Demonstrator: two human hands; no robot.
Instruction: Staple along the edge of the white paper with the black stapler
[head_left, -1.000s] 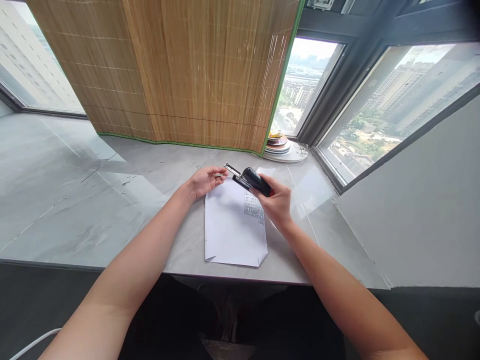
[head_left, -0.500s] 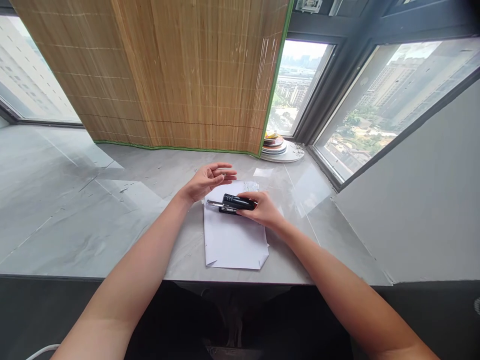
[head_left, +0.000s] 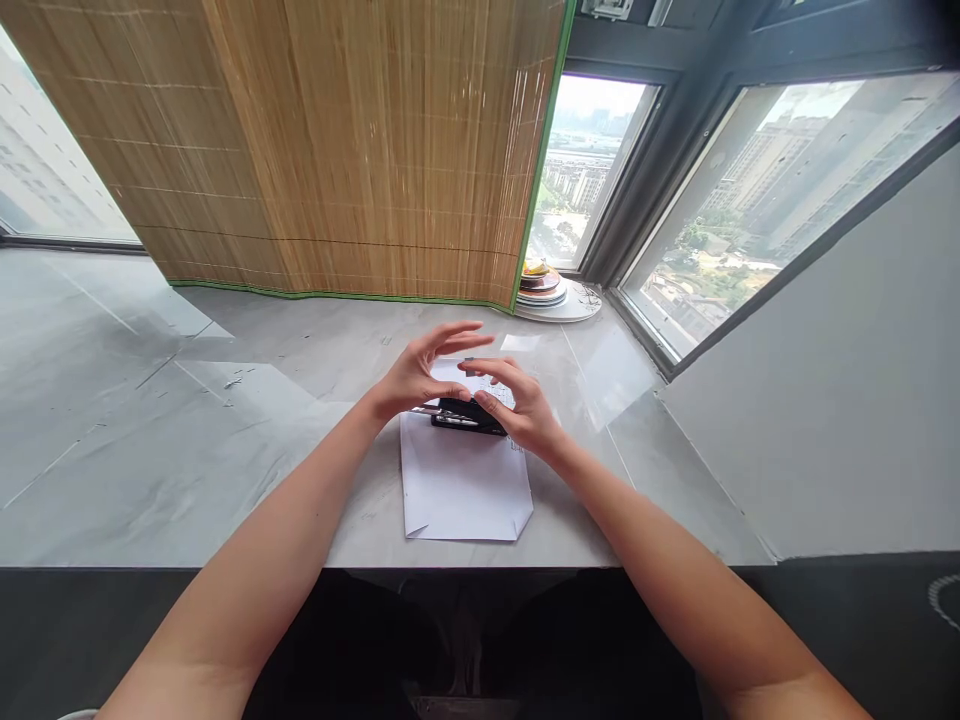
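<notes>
A black stapler [head_left: 469,420] lies on white paper sheets [head_left: 465,490] near the front of the grey counter, its silver inner rail sticking out to the left. Over its left part is my left hand [head_left: 424,375], fingers stretched and thumb apart, with nothing visible in it. My right hand [head_left: 521,405] is just above the stapler's right part, with a small grey piece [head_left: 470,368] at its fingertips. That piece is too small to name surely. Both hands hide the stapler's top and the paper's far part.
A bamboo blind [head_left: 375,150] hangs down to the back of the counter [head_left: 187,450]. Stacked plates [head_left: 544,290] stand by the window corner. A small white paper piece [head_left: 520,343] lies behind the sheets. A white wall [head_left: 810,400] bounds the right side.
My right hand has let go of the stapler, which now rests on the paper. Both hands have come together above it, and a grey piece shows at my right fingertips.
</notes>
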